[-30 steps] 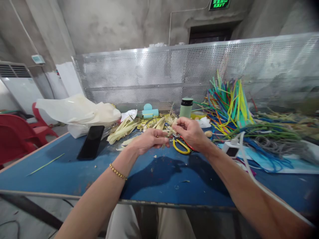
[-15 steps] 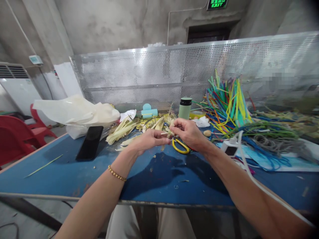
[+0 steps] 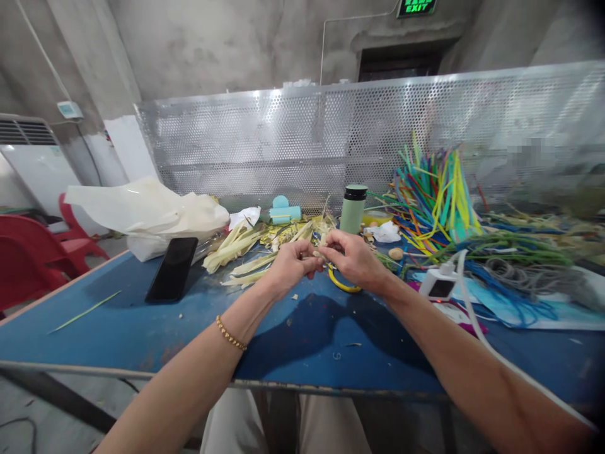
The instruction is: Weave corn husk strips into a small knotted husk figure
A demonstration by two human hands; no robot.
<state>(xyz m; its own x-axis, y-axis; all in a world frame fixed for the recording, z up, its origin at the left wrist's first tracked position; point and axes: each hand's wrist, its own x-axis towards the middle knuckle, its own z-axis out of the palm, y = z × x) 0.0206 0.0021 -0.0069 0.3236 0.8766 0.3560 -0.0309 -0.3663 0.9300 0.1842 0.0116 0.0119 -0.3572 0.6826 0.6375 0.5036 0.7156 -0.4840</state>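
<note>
Two hands meet fingertip to fingertip over a small pale fibrous piece (image 3: 322, 254).

The left hand (image 3: 293, 261) and the right hand (image 3: 353, 257) both pinch with thumb and fingers drawn together; the piece lies between their tips, partly hidden by the fingers, its full shape too small to make out. It is above the blue table (image 3: 198, 340), with a yellow handle loop (image 3: 347, 287) just beside the right hand, pale husk strips (image 3: 231, 249) off to the left, and a green bottle (image 3: 353, 214) behind.
</note>
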